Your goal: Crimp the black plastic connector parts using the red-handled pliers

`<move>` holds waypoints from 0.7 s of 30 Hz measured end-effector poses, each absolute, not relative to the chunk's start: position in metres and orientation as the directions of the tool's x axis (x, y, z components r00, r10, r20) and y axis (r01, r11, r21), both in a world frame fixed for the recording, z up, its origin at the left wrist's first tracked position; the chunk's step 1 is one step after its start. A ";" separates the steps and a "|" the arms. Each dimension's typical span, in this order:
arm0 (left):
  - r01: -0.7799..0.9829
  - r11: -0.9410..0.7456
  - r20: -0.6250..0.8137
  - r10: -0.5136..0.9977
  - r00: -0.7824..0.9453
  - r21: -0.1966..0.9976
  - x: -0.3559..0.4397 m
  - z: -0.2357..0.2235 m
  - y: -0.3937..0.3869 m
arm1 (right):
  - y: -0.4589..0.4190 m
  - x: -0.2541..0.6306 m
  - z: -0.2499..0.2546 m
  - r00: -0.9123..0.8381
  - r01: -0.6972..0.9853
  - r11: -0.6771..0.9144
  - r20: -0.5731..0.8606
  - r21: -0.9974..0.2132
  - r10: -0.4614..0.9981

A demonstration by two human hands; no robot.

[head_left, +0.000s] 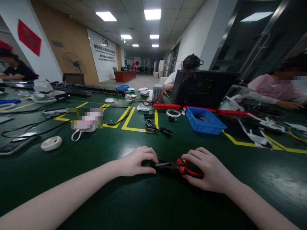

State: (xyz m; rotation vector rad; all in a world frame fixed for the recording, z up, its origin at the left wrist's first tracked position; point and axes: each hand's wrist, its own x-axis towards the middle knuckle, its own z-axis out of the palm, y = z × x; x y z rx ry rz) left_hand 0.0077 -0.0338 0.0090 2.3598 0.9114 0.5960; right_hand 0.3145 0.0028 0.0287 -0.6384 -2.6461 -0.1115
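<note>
The person's left grip (142,161) is pinching a black part (148,163) between thumb and fingers, low over the near middle of the green worktop (153,204). The right grip (208,169) is holding pliers (182,170) by their red-and-black handles. The pliers are pointing at the left grip, their nose reaching the black part; whether the jaws are biting on it, one cannot tell. Farther off, more black parts (152,129) are lying in and beside a yellow outline (130,129). A blue tray (208,128) is standing to their right, and a white ring (177,113) is lying between, just before a red strip (167,106). To the left, a tape roll (51,143) is resting near a phone (18,145). Across the worktop, one co-worker (170,80) is sitting behind a dark case (202,89); another (271,86), in pink, is resting a hand on the right side.
</note>
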 end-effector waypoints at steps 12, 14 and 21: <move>0.479 -0.644 0.226 0.707 0.671 0.596 0.007 0.003 -0.031 | -0.001 0.309 0.025 -0.808 0.443 0.897 0.430 -0.008 0.402; 0.478 -0.643 0.223 0.706 0.672 0.598 0.006 0.003 -0.031 | -0.002 0.307 0.023 -0.803 0.445 0.895 0.434 -0.020 0.409; 0.485 -0.636 0.212 0.712 0.670 0.600 0.006 0.003 -0.032 | -0.002 0.308 0.018 -0.790 0.452 0.891 0.445 -0.043 0.422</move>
